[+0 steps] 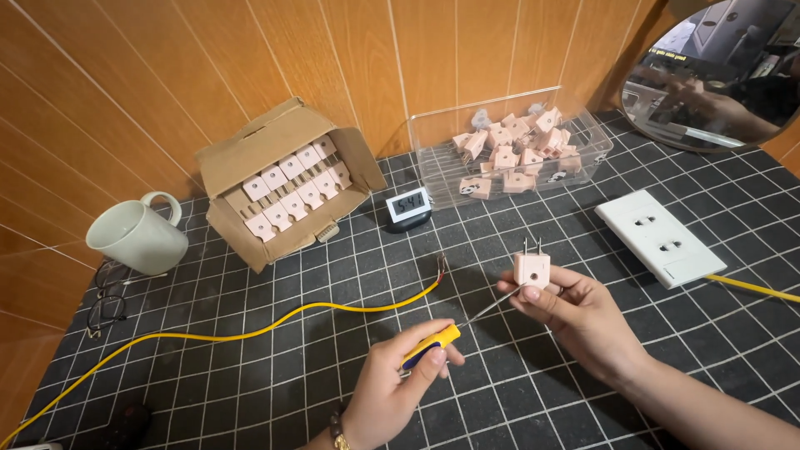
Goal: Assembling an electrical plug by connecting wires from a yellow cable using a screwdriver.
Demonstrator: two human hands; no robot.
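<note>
My right hand (pixel 575 315) holds a small pink plug (pixel 532 267) by its body, the two metal prongs pointing up. My left hand (pixel 398 382) grips a screwdriver (pixel 433 345) with a yellow and blue handle. Its thin metal shaft reaches up and right, and the tip meets the lower left side of the plug. A yellow cable (pixel 250 332) lies across the black gridded mat (pixel 317 275), its stripped end stopping just left of the plug.
An open cardboard box (pixel 250 154) of pink plugs stands at the back left. A clear plastic tray (pixel 433 162) holds several loose plugs. Between them sits a small digital clock (pixel 408 207). A white socket strip (pixel 658 237), a mug (pixel 137 235), glasses (pixel 107 296) and a round mirror (pixel 717 75) surround the mat.
</note>
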